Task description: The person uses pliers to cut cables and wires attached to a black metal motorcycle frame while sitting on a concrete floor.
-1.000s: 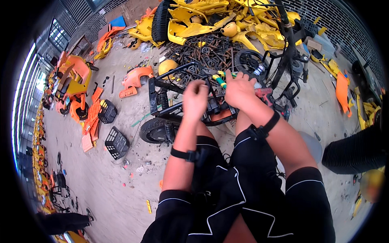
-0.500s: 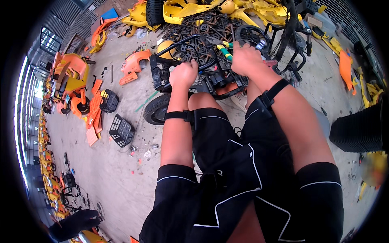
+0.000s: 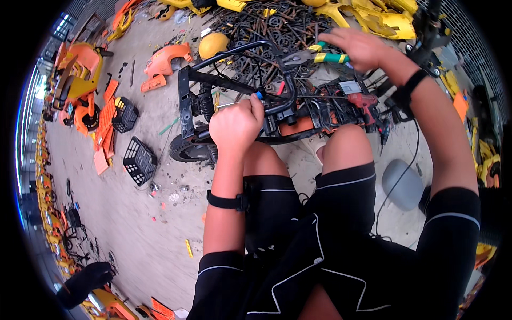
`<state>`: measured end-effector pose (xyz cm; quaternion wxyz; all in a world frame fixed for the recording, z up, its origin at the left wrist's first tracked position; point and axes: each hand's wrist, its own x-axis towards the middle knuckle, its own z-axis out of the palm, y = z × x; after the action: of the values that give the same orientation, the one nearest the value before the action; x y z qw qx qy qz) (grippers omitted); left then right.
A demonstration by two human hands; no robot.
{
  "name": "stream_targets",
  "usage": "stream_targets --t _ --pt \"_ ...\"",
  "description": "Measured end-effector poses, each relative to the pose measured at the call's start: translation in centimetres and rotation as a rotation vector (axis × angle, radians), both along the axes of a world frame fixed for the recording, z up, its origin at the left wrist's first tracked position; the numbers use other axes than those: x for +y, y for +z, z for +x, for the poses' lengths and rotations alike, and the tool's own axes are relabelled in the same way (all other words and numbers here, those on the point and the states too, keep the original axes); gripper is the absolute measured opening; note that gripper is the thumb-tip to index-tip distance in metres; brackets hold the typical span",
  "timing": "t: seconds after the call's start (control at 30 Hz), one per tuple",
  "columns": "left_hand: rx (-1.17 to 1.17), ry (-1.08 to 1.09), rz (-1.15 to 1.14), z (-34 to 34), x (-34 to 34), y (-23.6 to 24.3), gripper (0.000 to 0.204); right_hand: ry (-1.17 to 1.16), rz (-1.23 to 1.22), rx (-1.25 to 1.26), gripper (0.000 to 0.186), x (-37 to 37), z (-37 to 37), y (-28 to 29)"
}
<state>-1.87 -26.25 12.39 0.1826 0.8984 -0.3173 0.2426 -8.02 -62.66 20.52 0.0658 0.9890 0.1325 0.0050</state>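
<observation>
In front of me a black scooter frame (image 3: 185, 104) with a wheel (image 3: 184, 149) lies between my knees and a heap of metal parts. My right hand (image 3: 362, 48) grips a pair of pliers (image 3: 330, 57) by its green-and-yellow handles, which are spread apart. The pliers' metal jaws point left, above the frame's bent tube. My left hand (image 3: 234, 125) is closed in a fist over the frame, beside the shock absorber. A small blue end shows by its thumb and a thin pale rod by its knuckles; what it holds cannot be made out.
A red power drill (image 3: 365, 106) rests on the frame's right part. Beyond lies a pile of rusty metal parts (image 3: 250, 26) with a yellow rounded shell (image 3: 213, 45). Black baskets (image 3: 140, 160) and orange panels (image 3: 168, 58) lie left. A grey rounded object (image 3: 402, 184) and a cable stand right.
My right hand has moved right with the pliers, whose jaws now show clear of the frame's tube. My left hand has come slightly lower and nearer. The view has shifted, showing more of the drill.
</observation>
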Motion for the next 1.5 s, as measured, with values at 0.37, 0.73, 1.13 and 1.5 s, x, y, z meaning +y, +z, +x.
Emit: stream_targets --t 0.37,0.73,1.13,1.5 --pt "-0.087 -0.039 -0.091 0.5 -0.2 -0.6 0.044 0.114 0.026 -0.045 0.088 -1.7 3.1 -1.6" --pt "-0.109 -0.019 -0.066 0.2 -0.2 -0.5 0.047 -0.721 0.008 -0.014 0.085 16.7 -8.7 -1.4" --pt "-0.087 -0.007 -0.051 0.3 0.0 -0.6 0.047 -0.002 0.001 -0.103 0.09 0.8 -1.9 -2.2" --pt "-0.248 -0.049 -0.111 0.7 0.1 -1.1 0.041 -0.02 -0.038 -0.249 0.092 0.9 0.1 -2.5"
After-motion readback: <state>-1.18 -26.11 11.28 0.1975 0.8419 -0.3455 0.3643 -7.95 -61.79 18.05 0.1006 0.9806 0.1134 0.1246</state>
